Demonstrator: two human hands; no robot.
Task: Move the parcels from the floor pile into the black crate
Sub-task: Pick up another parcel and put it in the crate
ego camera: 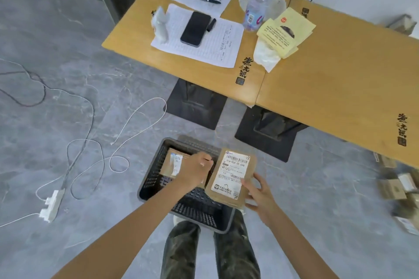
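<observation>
The black crate stands on the grey floor just in front of my feet. A brown parcel with a white shipping label is over the crate's right side; my right hand holds its lower right edge and my left hand grips its left edge. A second brown parcel with a white label lies inside the crate at the far left. The pile of brown parcels sits on the floor at the far right edge of view.
A wooden table with black bases stands beyond the crate, holding papers, a phone, a pen and a water bottle. White cables and a power strip lie on the floor to the left.
</observation>
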